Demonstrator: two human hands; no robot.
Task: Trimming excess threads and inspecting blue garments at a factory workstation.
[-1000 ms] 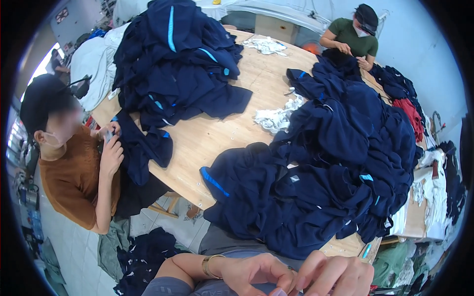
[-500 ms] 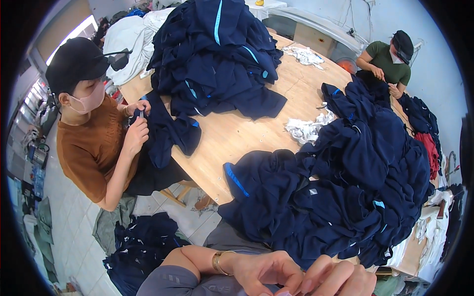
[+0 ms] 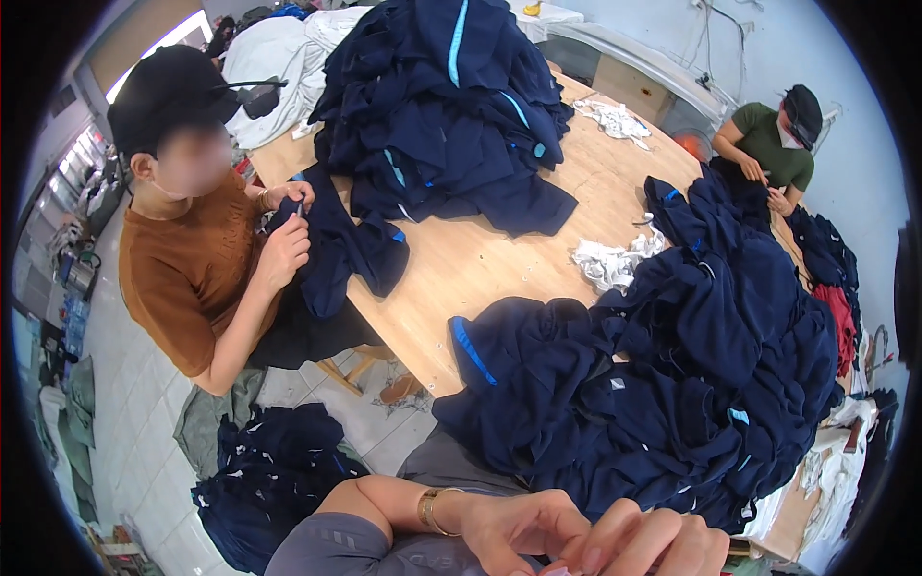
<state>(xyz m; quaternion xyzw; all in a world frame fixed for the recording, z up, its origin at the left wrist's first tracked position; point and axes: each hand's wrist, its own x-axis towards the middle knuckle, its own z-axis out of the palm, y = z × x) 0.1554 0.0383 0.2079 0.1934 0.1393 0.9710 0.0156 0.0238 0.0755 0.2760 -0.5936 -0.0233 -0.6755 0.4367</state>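
At the lower edge, my left hand (image 3: 523, 526), with a gold bracelet (image 3: 434, 510) at its wrist, has its thumb and finger curled together. Close against it is my right hand (image 3: 661, 545), its fingers bent in a pinch. The fingertips meet near the frame's bottom, and what lies between them is cut off or too small to name. Just beyond both hands spreads a heap of navy garments (image 3: 634, 413) with blue trims, covering the near right part of the wooden table (image 3: 499, 264).
A taller navy garment pile (image 3: 442, 125) stands at the back. White scraps (image 3: 615, 259) lie mid-table. At the left a person in brown (image 3: 192, 269) handles a navy piece; another in green (image 3: 768, 154) works far right. More navy garments (image 3: 274, 490) lie on the floor.
The view has shifted slightly, so the table and piles sit a little farther right. My hands stay together with fingers pinched, almost in the same place.
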